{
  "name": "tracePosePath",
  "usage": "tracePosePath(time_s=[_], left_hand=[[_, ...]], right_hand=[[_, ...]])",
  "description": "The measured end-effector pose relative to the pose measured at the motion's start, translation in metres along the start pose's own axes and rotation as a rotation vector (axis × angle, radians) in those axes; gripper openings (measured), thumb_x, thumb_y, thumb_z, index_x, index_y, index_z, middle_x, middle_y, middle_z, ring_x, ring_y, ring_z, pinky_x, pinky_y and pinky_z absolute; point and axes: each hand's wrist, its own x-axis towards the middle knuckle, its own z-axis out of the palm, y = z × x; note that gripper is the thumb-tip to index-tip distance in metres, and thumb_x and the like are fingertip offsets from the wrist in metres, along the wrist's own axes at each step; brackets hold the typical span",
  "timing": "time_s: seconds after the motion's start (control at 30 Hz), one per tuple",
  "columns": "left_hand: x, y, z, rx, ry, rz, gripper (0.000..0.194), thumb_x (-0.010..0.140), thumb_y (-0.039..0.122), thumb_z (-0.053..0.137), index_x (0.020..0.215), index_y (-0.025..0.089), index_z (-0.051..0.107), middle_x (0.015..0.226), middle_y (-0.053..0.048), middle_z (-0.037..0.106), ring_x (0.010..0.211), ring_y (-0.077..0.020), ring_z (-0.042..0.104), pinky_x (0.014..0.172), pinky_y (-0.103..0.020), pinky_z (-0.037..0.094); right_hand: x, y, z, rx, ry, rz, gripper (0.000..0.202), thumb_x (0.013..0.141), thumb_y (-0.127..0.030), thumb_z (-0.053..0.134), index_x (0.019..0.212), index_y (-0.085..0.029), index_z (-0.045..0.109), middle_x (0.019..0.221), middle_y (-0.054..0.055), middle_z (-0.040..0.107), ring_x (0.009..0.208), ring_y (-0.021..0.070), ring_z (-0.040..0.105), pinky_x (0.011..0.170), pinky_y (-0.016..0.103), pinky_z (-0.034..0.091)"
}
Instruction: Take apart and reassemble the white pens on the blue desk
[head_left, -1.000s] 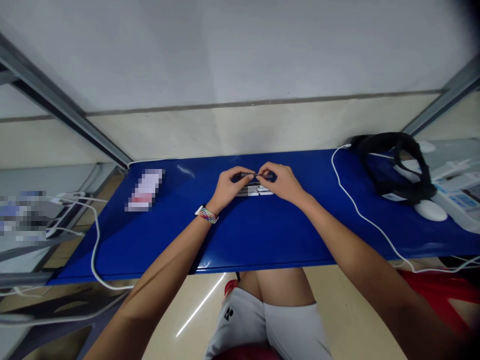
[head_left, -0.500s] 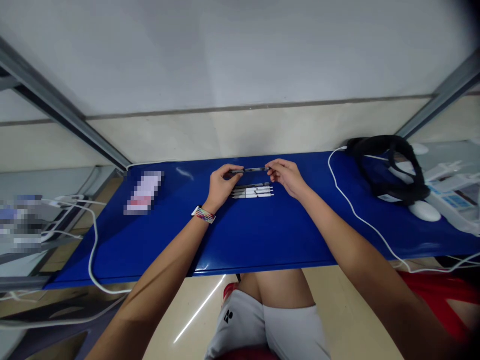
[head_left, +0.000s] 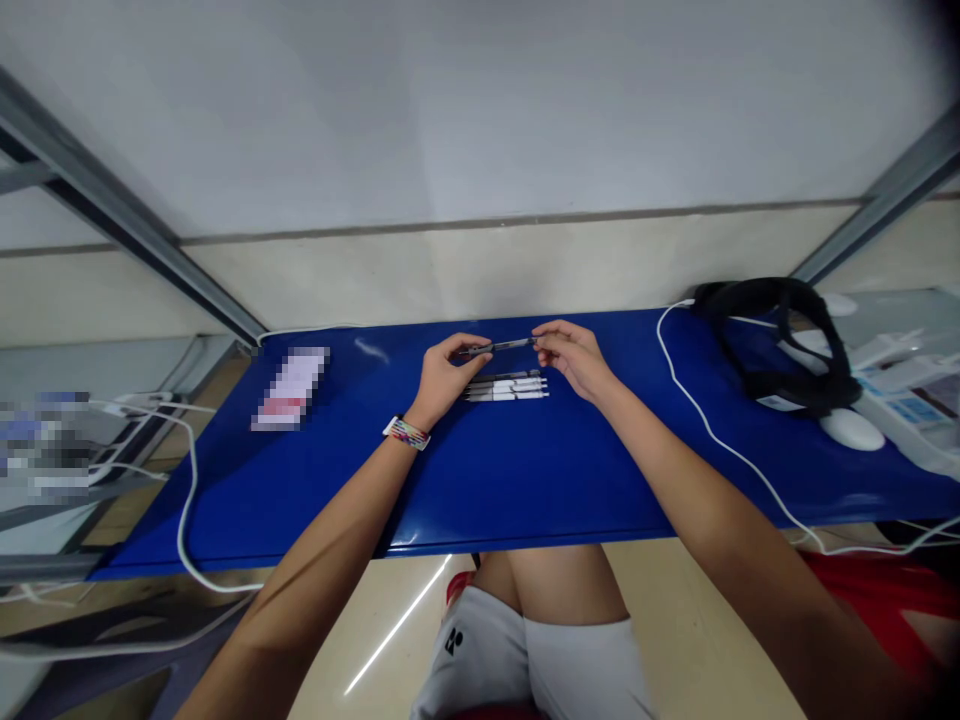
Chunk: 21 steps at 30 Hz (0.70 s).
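Observation:
A dark pen (head_left: 511, 344) is stretched level between my two hands, a little above the far part of the blue table. My left hand (head_left: 448, 370) pinches its left end between thumb and fingers. At the other end, the fingertips of my right hand (head_left: 570, 352) close on the pen's tip. Just nearer to me lie several white and dark pens (head_left: 510, 387), side by side in a row on the table. My left fingers cover the left ends of some of them.
The blue table (head_left: 525, 480) meets a wall at the back. A blurred-out phone-like item (head_left: 292, 388) lies left. On the right sit a black headset (head_left: 784, 345) and a white cable (head_left: 705, 425). Metal posts (head_left: 142, 220) frame the sides.
The pen has tilted slightly, its left end now a bit lower than its right. Both hands stay almost in place, still gripping it.

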Motion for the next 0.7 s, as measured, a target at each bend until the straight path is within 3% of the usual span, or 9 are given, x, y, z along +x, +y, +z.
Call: tracePosePath(time_s=[0.33, 0.4, 0.47, 0.57, 0.7], left_hand=[[-0.0007, 0.0035, -0.001, -0.017, 0.022, -0.025, 0.022, 0.09, 0.039, 0.081, 0.103, 0.021, 0.083, 0.107, -0.009, 0.083, 0.099, -0.0252, 0.077, 0.096, -0.042, 0.06], [-0.0008, 0.0043, -0.0014, -0.017, 0.017, -0.033, 0.023, 0.09, 0.041, 0.082, 0.102, 0.021, 0.083, 0.1, -0.008, 0.083, 0.092, -0.0239, 0.076, 0.091, -0.04, 0.06], [-0.0007, 0.0046, -0.002, -0.016, 0.01, -0.046, 0.025, 0.094, 0.045, 0.077, 0.088, 0.021, 0.081, 0.083, -0.005, 0.079, 0.083, -0.0221, 0.074, 0.084, -0.036, 0.058], [-0.0002, 0.0047, -0.0032, -0.004, 0.016, -0.069, 0.05, 0.102, 0.054, 0.065, 0.065, 0.021, 0.072, 0.064, -0.004, 0.069, 0.07, -0.0195, 0.068, 0.073, -0.033, 0.053], [0.0002, 0.0052, -0.0042, 0.013, 0.015, -0.089, 0.053, 0.103, 0.059, 0.062, 0.069, 0.02, 0.075, 0.06, -0.002, 0.064, 0.061, -0.0171, 0.06, 0.066, -0.032, 0.048]], right_hand=[[0.002, 0.0053, 0.0, -0.116, -0.003, -0.058, 0.027, 0.068, -0.036, 0.092, 0.083, -0.021, 0.077, 0.077, 0.004, 0.073, 0.069, 0.0167, 0.065, 0.067, 0.034, 0.055], [0.0026, 0.0069, 0.0003, -0.132, -0.002, -0.076, 0.028, 0.068, -0.038, 0.093, 0.083, -0.021, 0.077, 0.076, 0.003, 0.073, 0.069, 0.017, 0.066, 0.068, 0.035, 0.056], [0.0026, 0.0077, 0.0014, -0.142, -0.004, -0.096, 0.027, 0.068, -0.037, 0.093, 0.082, -0.021, 0.076, 0.075, 0.003, 0.072, 0.07, 0.0172, 0.067, 0.07, 0.035, 0.057], [0.001, 0.0072, 0.0043, -0.145, -0.031, -0.138, 0.025, 0.069, -0.036, 0.092, 0.082, -0.022, 0.076, 0.074, 0.003, 0.073, 0.07, 0.0177, 0.068, 0.072, 0.036, 0.058], [-0.0003, 0.0056, 0.0064, -0.124, -0.042, -0.137, 0.026, 0.07, -0.038, 0.092, 0.084, -0.022, 0.077, 0.075, 0.002, 0.073, 0.069, 0.0177, 0.068, 0.07, 0.036, 0.058]])
